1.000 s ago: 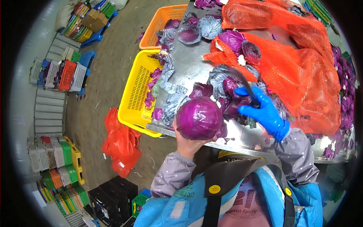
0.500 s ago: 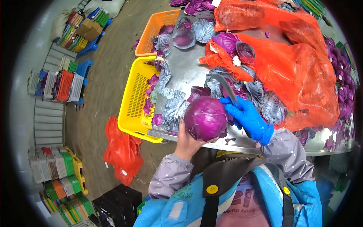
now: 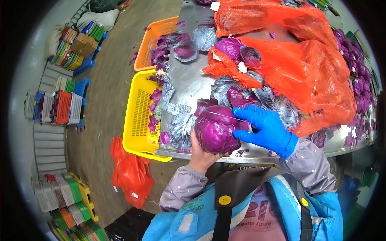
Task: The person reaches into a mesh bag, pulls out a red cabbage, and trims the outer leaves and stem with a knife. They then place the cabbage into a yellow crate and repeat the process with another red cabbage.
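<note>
A round red cabbage (image 3: 217, 134) is cradled at its lower left by my bare left hand (image 3: 200, 154), fingers wrapped beneath it, just above the table's near edge. My right hand (image 3: 265, 130), in a blue glove, is at the cabbage's right side. It grips a curved knife (image 3: 219, 115) whose blade shows edge-on as a thin line across the top of the cabbage; the handle is hidden inside the glove. The right thumb touches the cabbage's side. Loose grey-purple outer leaves (image 3: 181, 129) lie to the left of the cabbage, and more leaves (image 3: 225, 90) lie beyond it.
Orange-red mesh bags (image 3: 309, 84) cover much of the metal table (image 3: 187, 82). A yellow crate (image 3: 138, 112) and an orange crate (image 3: 159, 30) stand along its left edge. Red cabbages (image 3: 362, 80) are piled at far right. A red bag (image 3: 130, 172) lies on the floor.
The knife, raised with its curved blade standing beyond the cabbage, has turned flat across the cabbage's top. My right hand has rolled over, its thumb now on the cabbage. The view has shifted slightly.
</note>
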{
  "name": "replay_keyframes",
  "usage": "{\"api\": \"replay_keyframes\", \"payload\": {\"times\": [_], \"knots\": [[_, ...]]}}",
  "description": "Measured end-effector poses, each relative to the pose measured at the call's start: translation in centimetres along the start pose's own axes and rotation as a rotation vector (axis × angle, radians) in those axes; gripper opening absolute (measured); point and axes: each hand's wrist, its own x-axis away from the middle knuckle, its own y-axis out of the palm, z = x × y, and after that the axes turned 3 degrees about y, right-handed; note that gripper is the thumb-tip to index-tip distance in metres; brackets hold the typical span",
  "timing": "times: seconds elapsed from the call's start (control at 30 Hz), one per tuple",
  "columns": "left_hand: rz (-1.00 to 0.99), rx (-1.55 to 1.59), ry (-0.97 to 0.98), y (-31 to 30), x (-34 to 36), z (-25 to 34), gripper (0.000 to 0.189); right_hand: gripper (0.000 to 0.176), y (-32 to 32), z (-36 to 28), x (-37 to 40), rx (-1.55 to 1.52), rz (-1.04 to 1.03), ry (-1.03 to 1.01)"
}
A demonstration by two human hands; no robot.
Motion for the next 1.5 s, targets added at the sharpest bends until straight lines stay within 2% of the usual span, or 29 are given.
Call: {"api": "replay_keyframes", "payload": {"times": [0.13, 0.2, 0.23, 0.3, 0.33, 0.4, 0.43, 0.5, 0.63, 0.73, 0.8, 0.83, 0.9, 0.97, 1.0, 1.03, 1.1, 1.17, 1.2, 1.33, 1.4, 1.43, 1.5], "knots": [[0.015, -0.006, -0.032, 1.1, -0.5, 0.2, 0.082, 0.052, -0.4, 0.2, -0.1, -0.028, 0.077, 0.0], [0.071, -0.196, -0.032, 1.0, -0.7, 0.1, 0.082, 0.049, -0.7, 0.0, -0.1, -0.065, 0.049, 0.018], [0.069, -0.194, -0.037, 0.4, -0.8, 0.1, 0.082, 0.049, -0.7, 0.3, 0.1, -0.062, 0.05, 0.023], [-0.211, -0.021, -0.125, -1.0, -1.0, 0.4, 0.081, 0.048, -0.6, 1.1, 0.5, 0.022, 0.023, -0.127], [-0.212, -0.021, -0.128, -0.5, -1.0, 0.4, 0.081, 0.048, -0.5, 1.2, 0.7, 0.023, 0.025, -0.125], [0.151, -0.316, -0.065, 1.1, -0.8, 0.1, 0.08, 0.046, -0.3, 1.1, 1.2, 0.296, -0.08, -0.126], [0.149, -0.318, -0.066, 1.0, -0.8, 0.1, 0.08, 0.046, 0.1, 1.1, 1.4, 0.297, -0.077, -0.125], [0.21, -0.342, -0.112, 0.9, -1.0, 0.1, 0.078, 0.026, 0.9, 1.1, 1.9, 0.328, 0.09, -0.202], [0.208, -0.357, -0.128, 0.9, -0.9, 0.1, 0.078, 0.025, 1.4, 0.7, 3.0, 0.362, 0.103, -0.124], [0.218, -0.395, -0.094, 1.0, -0.8, -0.1, 0.076, 0.019, 1.7, 1.6, 3.4, 0.256, 0.15, -0.062], [0.132, -0.403, -0.205, 1.1, -0.5, 0.1, 0.075, 0.015, 1.4, 2.3, 2.7, 0.015, 0.263, -0.114], [0.13, -0.406, -0.209, 1.1, -0.5, -0.1, 0.075, 0.015, 1.1, 2.7, 2.4, 0.016, 0.267, -0.111], [0.088, -0.446, -0.082, 1.4, -0.6, -1.0, 0.071, 0.018, 0.1, 3.8, 1.5, -0.401, 0.416, 0.415], [0.088, -0.395, -0.082, 1.9, -0.3, -1.0, 0.069, 0.024, -2.8, 5.3, 1.3, -0.84, 0.468, 0.62], [0.09, -0.341, -0.078, 2.0, -0.2, -1.0, 0.068, 0.026, -3.1, 6.3, 1.7, -0.867, 0.48, 0.57], [0.089, -0.34, -0.076, 2.0, -0.3, -0.9, 0.068, 0.026, -2.8, 5.5, 1.9, -0.865, 0.478, 0.569], [0.048, -0.414, -0.039, 2.1, -0.3, -0.4, 0.068, 0.035, -1.3, 2.1, 2.9, -0.552, 0.098, 0.408], [0.077, -0.379, -0.032, 1.8, -0.9, -0.2, 0.069, 0.045, 0.0, -0.2, 3.7, -0.252, -0.076, 0.342], [0.113, -0.337, -0.017, 1.5, -1.1, -0.2, 0.07, 0.037, 0.0, -1.2, 3.6, -0.101, -0.046, 0.378], [0.235, -0.333, 0.0, 2.0, -0.9, -0.3, 0.07, 0.031, 1.5, -0.3, 3.8, 0.006, -0.039, 0.321], [0.22, -0.344, 0.01, 1.5, -1.0, -0.2, 0.069, 0.022, 2.0, 0.1, 4.1, 0.204, 0.099, 0.192], [0.206, -0.352, 0.017, 1.2, -1.0, -0.3, 0.068, 0.022, 1.9, 0.5, 4.2, 0.207, 0.098, 0.193], [0.192, -0.371, 0.016, 1.1, -1.1, -0.3, 0.07, 0.018, 1.2, 1.8, 4.0, 0.023, 0.161, 0.226]]}}
